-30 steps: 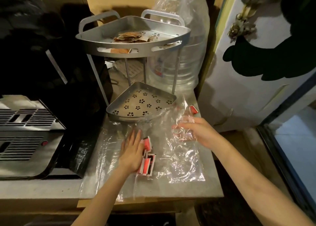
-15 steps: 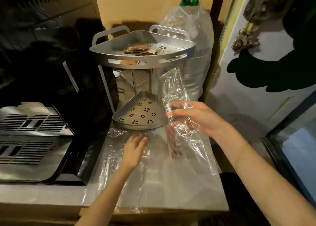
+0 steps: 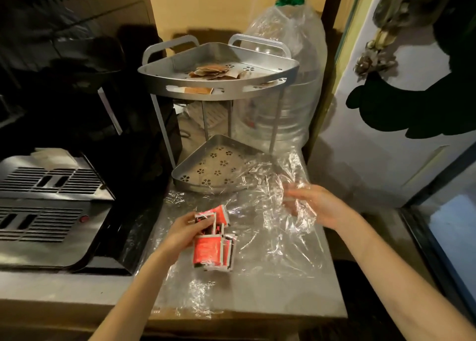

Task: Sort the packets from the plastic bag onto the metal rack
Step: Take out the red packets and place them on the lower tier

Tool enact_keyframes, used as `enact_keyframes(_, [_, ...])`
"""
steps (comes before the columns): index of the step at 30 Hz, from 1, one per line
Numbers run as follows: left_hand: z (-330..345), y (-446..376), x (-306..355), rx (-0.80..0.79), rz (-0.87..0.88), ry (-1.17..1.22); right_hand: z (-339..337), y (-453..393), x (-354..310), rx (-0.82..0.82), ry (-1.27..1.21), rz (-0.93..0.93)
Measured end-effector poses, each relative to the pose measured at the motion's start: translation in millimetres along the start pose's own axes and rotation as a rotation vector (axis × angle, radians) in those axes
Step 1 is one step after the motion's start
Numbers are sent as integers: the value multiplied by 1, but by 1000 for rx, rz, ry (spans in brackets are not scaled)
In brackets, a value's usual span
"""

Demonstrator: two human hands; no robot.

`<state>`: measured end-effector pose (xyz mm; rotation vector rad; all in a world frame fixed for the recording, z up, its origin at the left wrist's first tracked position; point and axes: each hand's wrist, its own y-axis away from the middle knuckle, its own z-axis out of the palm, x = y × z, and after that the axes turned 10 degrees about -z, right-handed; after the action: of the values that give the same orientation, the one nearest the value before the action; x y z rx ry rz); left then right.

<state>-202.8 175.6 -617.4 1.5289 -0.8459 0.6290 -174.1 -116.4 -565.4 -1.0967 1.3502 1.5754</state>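
Several red and white packets (image 3: 211,248) lie in a loose pile on the counter in front of me. My left hand (image 3: 186,233) grips the top of that pile. My right hand (image 3: 315,204) holds the crumpled clear plastic bag (image 3: 296,212) just right of the pile. The two-tier metal rack (image 3: 219,83) stands behind them. Its upper tray carries several brown packets (image 3: 213,72). Its lower tray (image 3: 215,165) with flower-shaped holes has nothing in it.
A large clear water bottle (image 3: 286,65) with a green cap stands behind the rack. A black and steel appliance (image 3: 49,206) fills the left of the counter. Clear plastic film (image 3: 278,250) covers the counter. A white door (image 3: 401,108) is on the right.
My right hand lifted the bag upright and has lowered it to the right. The red packets lie out on the counter, and my left hand has closed on them.
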Motion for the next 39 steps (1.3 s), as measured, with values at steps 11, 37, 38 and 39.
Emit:
enact_keyframes(11, [8,1,-1,273,45,-404,9,-11,58,178,240,62])
enact_keyframes(37, [102,-77,4,192,616,-1275,29,-81,50,184,1374,-476])
enact_keyframes(38, [103,-78,3,188,613,-1280,28,-81,50,177,1362,-478])
enact_keyframes(39, [103,-80,2,178,608,-1278,27,-81,51,171,1352,-482])
